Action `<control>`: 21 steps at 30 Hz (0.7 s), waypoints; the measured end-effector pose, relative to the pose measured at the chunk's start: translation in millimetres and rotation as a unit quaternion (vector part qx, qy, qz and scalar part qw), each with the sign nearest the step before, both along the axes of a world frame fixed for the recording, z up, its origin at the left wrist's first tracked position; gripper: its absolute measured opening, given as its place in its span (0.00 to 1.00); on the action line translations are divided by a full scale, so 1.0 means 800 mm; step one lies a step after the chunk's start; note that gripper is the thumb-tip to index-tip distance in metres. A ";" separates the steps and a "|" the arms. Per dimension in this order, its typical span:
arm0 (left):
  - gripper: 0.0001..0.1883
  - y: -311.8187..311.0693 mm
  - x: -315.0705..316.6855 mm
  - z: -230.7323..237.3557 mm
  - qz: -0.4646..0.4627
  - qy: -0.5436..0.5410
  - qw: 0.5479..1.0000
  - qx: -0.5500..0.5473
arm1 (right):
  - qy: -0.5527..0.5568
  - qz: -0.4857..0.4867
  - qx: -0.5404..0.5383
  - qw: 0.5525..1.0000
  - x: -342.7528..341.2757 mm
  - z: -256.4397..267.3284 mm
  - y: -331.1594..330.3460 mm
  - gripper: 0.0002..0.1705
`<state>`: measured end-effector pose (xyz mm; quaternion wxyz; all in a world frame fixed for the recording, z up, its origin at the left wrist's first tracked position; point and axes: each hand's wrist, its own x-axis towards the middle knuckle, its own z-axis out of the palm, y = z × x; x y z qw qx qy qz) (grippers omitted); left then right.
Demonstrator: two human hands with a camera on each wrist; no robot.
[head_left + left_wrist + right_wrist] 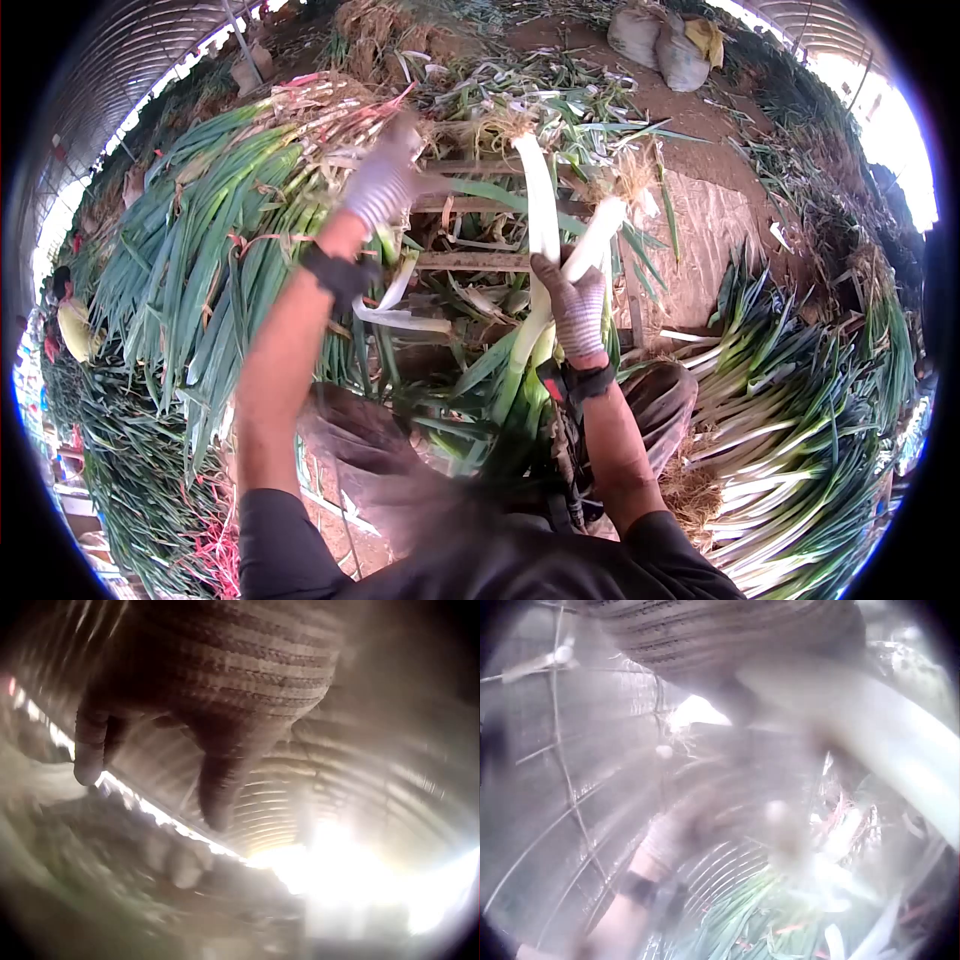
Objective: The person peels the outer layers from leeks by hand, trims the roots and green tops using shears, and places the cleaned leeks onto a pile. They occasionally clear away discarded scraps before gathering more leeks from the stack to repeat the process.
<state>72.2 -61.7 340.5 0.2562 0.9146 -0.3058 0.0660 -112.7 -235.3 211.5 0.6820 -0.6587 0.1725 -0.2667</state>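
My right hand (580, 315), in a striped knit glove, grips two thick leeks (540, 195) around their white stalks. Their roots point up and away from me, and the green leaves hang down between my knees. In the right wrist view a pale leek stalk (900, 742) runs out from beside the gloved palm. My left hand (383, 185), also gloved and blurred, is raised near the root ends of a big leek pile (225, 220). The left wrist view shows that hand (202, 697) with its fingers apart and nothing between them.
Wooden slats (470, 261) and peeled leaf scraps (400, 318) lie ahead of me. Trimmed leeks (760, 440) are laid in rows at the right, beside a flat brown board (700, 235). Filled sacks (680, 55) stand at the far right under the arched roof.
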 end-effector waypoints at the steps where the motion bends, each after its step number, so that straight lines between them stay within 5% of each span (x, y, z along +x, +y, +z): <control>1: 0.57 -0.011 -0.022 -0.026 -0.104 0.132 0.985 -0.043 | 0.006 0.011 0.007 1.000 0.003 -0.003 -0.001 0.17; 2: 0.50 -0.024 -0.034 -0.057 -0.300 0.107 0.941 -0.111 | -0.022 0.033 0.001 0.999 0.003 0.000 0.005 0.18; 3: 0.36 -0.037 -0.065 -0.072 -0.345 0.239 0.872 -0.253 | -0.023 0.097 0.043 0.994 0.002 0.001 0.007 0.20; 5: 0.22 -0.060 -0.092 -0.092 -0.192 0.353 0.826 -0.396 | -0.023 0.139 -0.050 0.989 -0.002 -0.004 0.006 0.23; 6: 0.13 -0.066 -0.097 -0.090 -0.140 0.370 0.807 -0.438 | -0.008 0.171 -0.069 0.983 -0.006 0.001 0.002 0.18; 7: 0.11 -0.067 -0.095 -0.092 -0.156 0.385 0.757 -0.505 | -0.047 0.167 -0.048 0.984 -0.004 0.000 0.001 0.23; 10: 0.10 -0.067 -0.064 -0.090 -0.175 0.374 0.733 -0.540 | -0.070 0.153 0.039 0.985 -0.012 0.003 -0.029 0.42; 13: 0.10 -0.060 -0.070 -0.047 -0.228 0.317 0.781 -0.487 | -0.161 0.149 0.045 0.975 0.002 0.023 -0.032 0.45; 18: 0.16 -0.058 -0.097 -0.001 -0.256 0.165 0.902 -0.307 | -0.032 0.213 -0.107 0.971 0.002 0.098 -0.017 0.30; 19: 0.22 -0.055 -0.105 -0.002 -0.226 0.200 0.902 -0.308 | -0.043 0.221 -0.139 0.964 0.006 0.105 -0.017 0.28; 21: 0.33 -0.053 -0.125 -0.009 -0.291 0.198 0.851 -0.391 | 0.112 0.178 -0.216 0.953 0.001 0.141 -0.005 0.36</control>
